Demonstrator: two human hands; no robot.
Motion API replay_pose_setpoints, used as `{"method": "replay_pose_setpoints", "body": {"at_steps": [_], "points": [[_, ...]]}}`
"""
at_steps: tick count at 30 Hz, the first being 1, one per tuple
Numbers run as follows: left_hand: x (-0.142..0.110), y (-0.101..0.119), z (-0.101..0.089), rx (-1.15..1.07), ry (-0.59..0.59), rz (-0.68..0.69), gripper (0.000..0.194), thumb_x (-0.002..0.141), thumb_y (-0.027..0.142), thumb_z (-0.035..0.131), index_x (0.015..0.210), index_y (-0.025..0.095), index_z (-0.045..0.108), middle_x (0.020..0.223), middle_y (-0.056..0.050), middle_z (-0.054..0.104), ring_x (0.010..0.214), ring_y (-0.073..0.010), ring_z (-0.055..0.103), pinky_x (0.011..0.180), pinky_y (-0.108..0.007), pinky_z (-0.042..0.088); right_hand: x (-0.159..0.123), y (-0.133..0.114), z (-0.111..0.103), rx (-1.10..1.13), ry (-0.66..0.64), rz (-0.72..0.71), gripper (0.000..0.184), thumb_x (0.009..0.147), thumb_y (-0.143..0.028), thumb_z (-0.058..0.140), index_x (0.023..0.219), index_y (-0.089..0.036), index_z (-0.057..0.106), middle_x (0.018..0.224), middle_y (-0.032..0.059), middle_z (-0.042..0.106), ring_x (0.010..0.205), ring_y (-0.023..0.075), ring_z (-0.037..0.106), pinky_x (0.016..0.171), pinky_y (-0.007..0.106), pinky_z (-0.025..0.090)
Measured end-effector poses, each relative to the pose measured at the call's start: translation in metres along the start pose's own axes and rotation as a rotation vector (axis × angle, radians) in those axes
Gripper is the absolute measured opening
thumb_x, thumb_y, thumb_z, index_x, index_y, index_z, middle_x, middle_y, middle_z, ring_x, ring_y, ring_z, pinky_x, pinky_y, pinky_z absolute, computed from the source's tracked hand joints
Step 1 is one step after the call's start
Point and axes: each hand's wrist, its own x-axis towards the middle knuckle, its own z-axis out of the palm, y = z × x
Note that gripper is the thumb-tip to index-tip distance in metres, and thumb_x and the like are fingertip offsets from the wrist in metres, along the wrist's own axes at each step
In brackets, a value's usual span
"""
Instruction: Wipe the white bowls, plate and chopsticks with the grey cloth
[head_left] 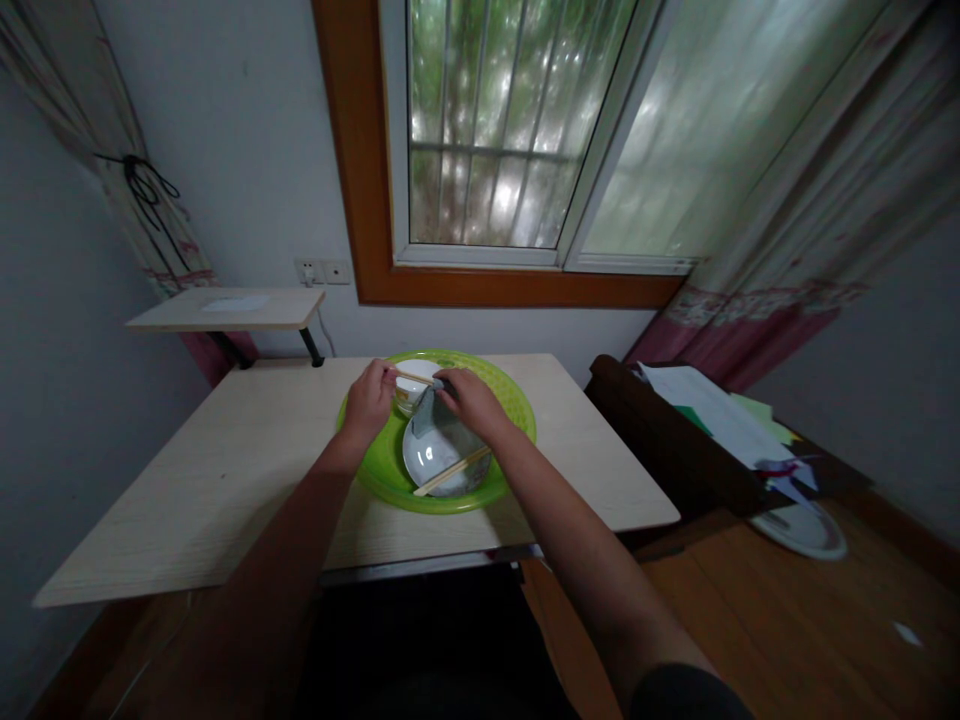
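Above a green plastic basin [390, 480], my left hand [369, 402] pinches one end of a pair of chopsticks [412, 377]; whether there are one or two sticks is hard to tell. My right hand [474, 402] is closed on a grey cloth [424, 412] wrapped about the other end, and the cloth hangs down over a dish. That wide white dish [431, 462] lies in the basin, with more wooden chopsticks [454, 472] resting across it. Behind it sits a white bowl [409, 395] with a coloured pattern, partly covered by the hands.
The basin stands on a pale wooden table [247, 470]. A small raised shelf [277, 312] is at the table's back left. A dark brown piece of furniture [660, 440] with papers [705, 400] stands close on the right. Behind are a window [487, 150] and wall sockets [322, 271].
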Motion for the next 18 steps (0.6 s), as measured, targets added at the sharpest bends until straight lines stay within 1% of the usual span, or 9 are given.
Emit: {"method": "replay_pose_setpoints", "body": {"at_steps": [3, 4, 6, 7, 9, 12, 16, 18], "points": [[-0.001, 0.007, 0.004, 0.051, -0.23, 0.16, 0.023, 0.104, 0.038, 0.044, 0.094, 0.023, 0.058, 0.089, -0.005, 0.068, 0.084, -0.0219, 0.064, 0.077, -0.034, 0.048, 0.001, -0.007, 0.0, 0.037, -0.02, -0.06, 0.026, 0.097, -0.02, 0.064, 0.124, -0.018, 0.065, 0.119, 0.0118, 0.072, 0.112, 0.0246, 0.065, 0.1, 0.04, 0.05], [-0.001, 0.009, 0.005, 0.065, -0.275, 0.186, 0.023, 0.104, 0.038, 0.044, 0.093, 0.023, 0.058, 0.089, -0.005, 0.068, 0.085, -0.0223, 0.064, 0.078, -0.034, 0.048, 0.001, -0.01, 0.0, 0.044, -0.028, -0.073, 0.027, 0.097, -0.02, 0.064, 0.124, -0.019, 0.065, 0.119, 0.0115, 0.072, 0.112, 0.0244, 0.065, 0.1, 0.039, 0.05], [-0.002, 0.009, 0.005, 0.089, -0.305, 0.209, 0.024, 0.104, 0.039, 0.044, 0.094, 0.023, 0.059, 0.09, -0.005, 0.069, 0.086, -0.0228, 0.065, 0.079, -0.034, 0.048, 0.001, -0.013, 0.0, 0.048, -0.041, -0.08, 0.027, 0.098, -0.02, 0.064, 0.125, -0.02, 0.065, 0.119, 0.011, 0.072, 0.112, 0.0242, 0.065, 0.1, 0.039, 0.05], [-0.002, 0.009, 0.005, 0.101, -0.292, 0.21, 0.025, 0.104, 0.039, 0.044, 0.095, 0.023, 0.06, 0.091, -0.006, 0.069, 0.087, -0.0231, 0.065, 0.08, -0.035, 0.048, 0.002, -0.014, 0.0, 0.044, -0.042, -0.074, 0.026, 0.098, -0.021, 0.063, 0.124, -0.02, 0.065, 0.118, 0.0109, 0.072, 0.111, 0.0241, 0.065, 0.099, 0.039, 0.05], [-0.002, 0.007, 0.003, 0.123, -0.228, 0.196, 0.024, 0.104, 0.038, 0.043, 0.096, 0.023, 0.06, 0.094, -0.007, 0.069, 0.09, -0.0235, 0.065, 0.081, -0.035, 0.048, 0.002, -0.012, 0.0, 0.021, -0.032, -0.045, 0.024, 0.099, -0.022, 0.063, 0.123, -0.02, 0.066, 0.116, 0.0108, 0.073, 0.109, 0.0241, 0.065, 0.097, 0.038, 0.05], [-0.001, 0.004, -0.001, 0.133, -0.075, 0.14, 0.024, 0.105, 0.035, 0.041, 0.095, 0.023, 0.059, 0.093, -0.007, 0.068, 0.088, -0.0235, 0.063, 0.08, -0.035, 0.047, 0.003, -0.002, 0.0, -0.046, -0.01, 0.029, 0.021, 0.099, -0.021, 0.063, 0.119, -0.019, 0.069, 0.111, 0.011, 0.073, 0.105, 0.0249, 0.065, 0.094, 0.038, 0.05], [0.0, 0.0, -0.006, 0.086, 0.161, 0.037, 0.024, 0.105, 0.035, 0.039, 0.095, 0.023, 0.056, 0.085, -0.005, 0.064, 0.081, -0.0221, 0.062, 0.076, -0.035, 0.047, 0.003, 0.015, -0.001, -0.09, 0.014, 0.123, 0.016, 0.097, -0.016, 0.063, 0.111, -0.019, 0.072, 0.109, 0.0109, 0.074, 0.103, 0.0249, 0.064, 0.095, 0.038, 0.049], [0.001, -0.003, -0.006, 0.066, 0.219, -0.008, 0.023, 0.105, 0.035, 0.039, 0.094, 0.023, 0.055, 0.081, -0.004, 0.062, 0.078, -0.0212, 0.061, 0.075, -0.034, 0.047, 0.002, 0.02, -0.001, -0.092, 0.021, 0.147, 0.015, 0.097, -0.017, 0.063, 0.109, -0.019, 0.072, 0.108, 0.0104, 0.074, 0.103, 0.0248, 0.064, 0.095, 0.038, 0.048]]}}
